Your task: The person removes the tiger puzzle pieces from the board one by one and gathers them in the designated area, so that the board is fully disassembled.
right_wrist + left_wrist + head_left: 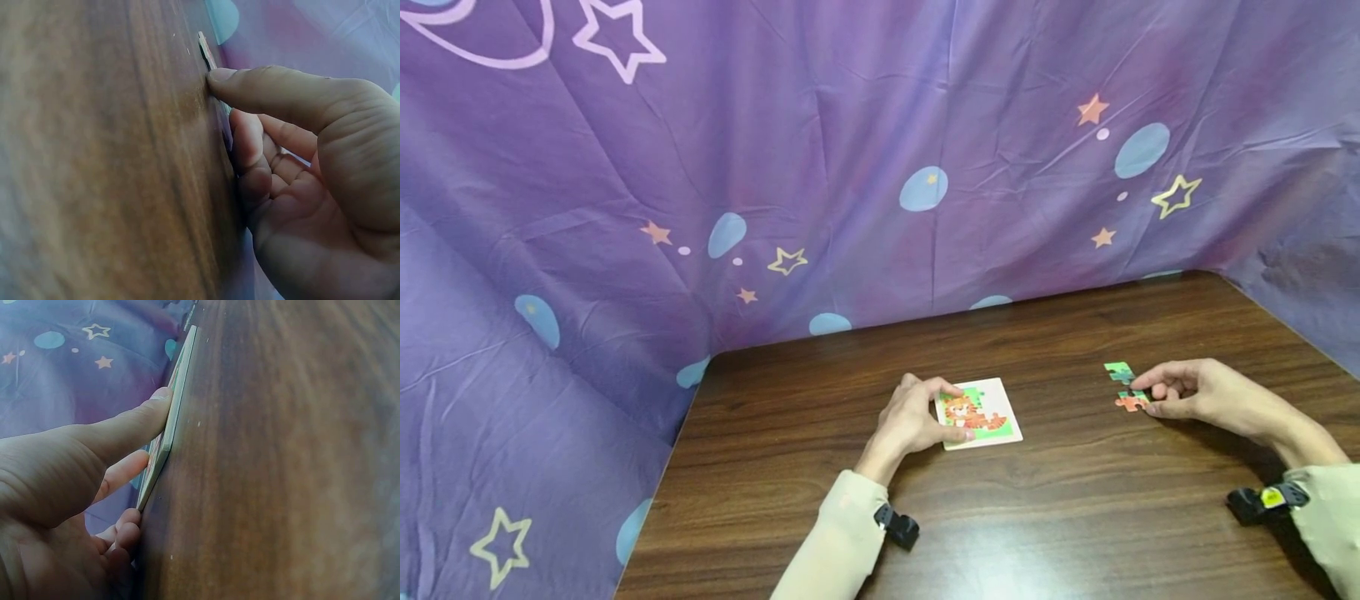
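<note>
On the brown table lies a square puzzle board [1003,417] with a white border, carrying a partly filled picture of an orange striped tiger on green. My left hand [912,415] holds it down at its left side, thumb and index finger pressing on its face. In the left wrist view the board [178,400] is seen edge-on under the thumb. To the right, my right hand [1213,400] pinches an orange and green puzzle piece [1129,403] between thumb and index finger. Just behind it lies a green puzzle piece [1117,368]. The right wrist view shows only thin piece edges.
A wooden-topped table [820,467] spreads under both hands. Behind it and along the left hangs a purple cloth [850,150] with stars and blue ovals, meeting the table's far edge. Black straps with small cameras [897,527] sit on both wrists.
</note>
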A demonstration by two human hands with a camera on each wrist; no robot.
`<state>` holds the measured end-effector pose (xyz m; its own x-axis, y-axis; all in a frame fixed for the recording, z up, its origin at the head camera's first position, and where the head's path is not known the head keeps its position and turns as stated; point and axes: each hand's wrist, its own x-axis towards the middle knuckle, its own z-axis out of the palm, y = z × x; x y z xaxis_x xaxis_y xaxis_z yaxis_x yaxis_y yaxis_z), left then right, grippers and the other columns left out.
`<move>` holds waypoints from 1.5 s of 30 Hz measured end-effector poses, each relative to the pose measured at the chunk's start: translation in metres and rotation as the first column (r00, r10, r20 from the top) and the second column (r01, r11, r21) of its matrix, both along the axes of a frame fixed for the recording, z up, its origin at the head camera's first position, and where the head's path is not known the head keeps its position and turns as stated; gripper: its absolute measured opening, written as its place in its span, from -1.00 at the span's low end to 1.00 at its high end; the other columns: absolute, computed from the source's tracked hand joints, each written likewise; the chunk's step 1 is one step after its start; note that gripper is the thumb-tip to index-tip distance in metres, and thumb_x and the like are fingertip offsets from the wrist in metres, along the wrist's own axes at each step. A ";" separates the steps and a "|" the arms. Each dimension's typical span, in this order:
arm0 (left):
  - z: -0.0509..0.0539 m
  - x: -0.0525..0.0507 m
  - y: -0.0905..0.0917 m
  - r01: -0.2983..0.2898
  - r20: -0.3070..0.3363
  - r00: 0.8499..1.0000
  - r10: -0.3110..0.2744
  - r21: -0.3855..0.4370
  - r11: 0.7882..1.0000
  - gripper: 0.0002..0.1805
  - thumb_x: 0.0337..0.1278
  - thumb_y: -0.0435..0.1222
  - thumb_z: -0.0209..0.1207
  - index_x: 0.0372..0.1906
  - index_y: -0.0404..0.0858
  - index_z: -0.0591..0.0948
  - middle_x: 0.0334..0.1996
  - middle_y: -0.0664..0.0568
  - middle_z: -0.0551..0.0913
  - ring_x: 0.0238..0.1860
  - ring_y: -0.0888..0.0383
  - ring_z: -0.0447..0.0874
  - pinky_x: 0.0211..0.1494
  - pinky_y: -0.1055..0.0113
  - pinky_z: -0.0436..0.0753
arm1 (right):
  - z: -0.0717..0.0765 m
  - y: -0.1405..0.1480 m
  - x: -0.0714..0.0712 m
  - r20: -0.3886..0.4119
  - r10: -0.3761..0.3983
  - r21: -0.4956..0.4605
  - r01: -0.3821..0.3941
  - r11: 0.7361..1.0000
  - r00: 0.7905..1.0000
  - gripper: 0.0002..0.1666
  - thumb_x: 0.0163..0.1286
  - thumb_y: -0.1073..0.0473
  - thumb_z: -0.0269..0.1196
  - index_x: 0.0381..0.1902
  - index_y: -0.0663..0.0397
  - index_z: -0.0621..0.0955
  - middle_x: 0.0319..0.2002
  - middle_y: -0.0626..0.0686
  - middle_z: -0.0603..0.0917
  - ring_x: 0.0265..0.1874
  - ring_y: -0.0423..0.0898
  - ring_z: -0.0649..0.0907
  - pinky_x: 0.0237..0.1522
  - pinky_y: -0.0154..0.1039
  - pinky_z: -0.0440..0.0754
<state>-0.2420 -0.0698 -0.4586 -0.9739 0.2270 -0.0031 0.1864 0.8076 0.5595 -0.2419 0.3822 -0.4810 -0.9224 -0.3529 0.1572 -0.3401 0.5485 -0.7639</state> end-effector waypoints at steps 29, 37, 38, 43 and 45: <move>0.001 -0.001 0.001 0.009 0.003 1.000 -0.009 0.027 1.000 -0.34 -0.12 -0.02 0.80 0.20 0.21 0.81 0.06 0.09 0.53 0.04 0.15 0.54 0.01 0.13 0.58 | 0.008 -0.001 -0.001 0.072 -0.066 -0.080 0.072 0.994 0.995 -0.62 0.51 0.37 0.45 0.20 0.31 0.63 -0.26 -0.04 0.73 -0.37 -0.22 0.68 -0.39 -0.27 0.63; 0.004 -0.001 0.001 0.004 0.001 1.000 -0.004 0.018 1.000 -0.32 -0.15 -0.01 0.81 0.20 0.19 0.81 0.06 0.08 0.55 0.06 0.14 0.56 0.04 0.12 0.60 | 0.040 -0.023 -0.007 0.033 -0.184 -0.115 0.187 0.976 0.982 -0.54 0.55 0.24 0.46 0.30 -0.18 0.60 -0.14 -0.18 0.77 -0.26 -0.20 0.74 -0.29 -0.21 0.61; 0.003 -0.001 0.001 0.003 0.002 1.000 -0.003 0.017 1.000 -0.32 -0.16 -0.01 0.81 0.20 0.19 0.81 0.07 0.09 0.55 0.06 0.14 0.56 0.04 0.12 0.60 | 0.045 -0.027 -0.008 0.030 -0.191 -0.115 0.193 0.974 0.981 -0.52 0.56 0.22 0.45 0.32 -0.24 0.60 -0.13 -0.20 0.77 -0.26 -0.19 0.75 -0.30 -0.19 0.63; -0.001 -0.002 0.000 -0.003 0.012 1.000 0.002 0.018 1.000 -0.31 -0.17 -0.01 0.81 0.19 0.22 0.81 0.03 0.11 0.54 0.00 0.16 0.54 0.00 0.14 0.58 | 0.065 -0.048 -0.011 -0.005 -0.149 -0.127 0.147 0.981 0.989 -0.45 0.58 0.19 0.43 0.41 -0.30 0.56 -0.07 -0.18 0.77 -0.28 -0.13 0.78 -0.28 -0.21 0.69; -0.001 -0.001 0.000 -0.004 0.016 1.000 0.004 0.017 1.000 -0.31 -0.16 -0.01 0.81 0.20 0.22 0.81 0.03 0.11 0.54 -0.01 0.16 0.54 -0.01 0.15 0.58 | 0.069 -0.057 -0.014 -0.012 -0.115 -0.152 0.112 0.982 0.993 -0.44 0.59 0.22 0.43 0.43 -0.27 0.56 -0.05 -0.15 0.77 -0.27 -0.14 0.80 -0.25 -0.25 0.72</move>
<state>-0.2433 -0.0697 -0.4591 -0.9746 0.2232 -0.0153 0.1739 0.7988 0.5760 -0.2555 0.3251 -0.4123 -0.9510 -0.2170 0.2204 -0.2991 0.4631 -0.8343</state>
